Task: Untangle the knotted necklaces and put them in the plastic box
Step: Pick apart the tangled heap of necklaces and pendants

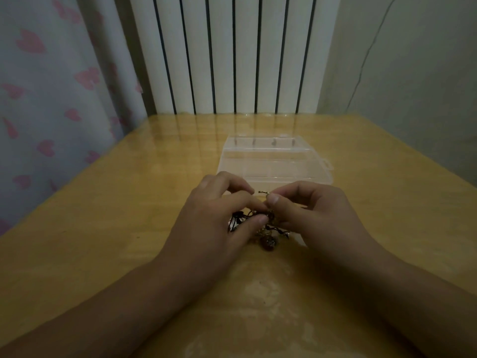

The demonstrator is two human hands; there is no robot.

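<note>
A tangle of knotted necklaces [267, 229], dark cords with a metal chain and a reddish pendant, hangs between my two hands just above the wooden table [129, 215]. My left hand [219, 215] pinches the dark cords with thumb and curled fingers. My right hand [317, 213] pinches a bit of chain at the top of the knot. My fingers hide much of the tangle. The clear plastic box [276, 161] lies open right behind my hands, its divided compartments showing nothing inside.
A white ribbed radiator [232, 52] stands behind the table's far edge. To the left hangs a curtain with pink hearts [46, 99]. A plain wall [413, 73] runs along the right side.
</note>
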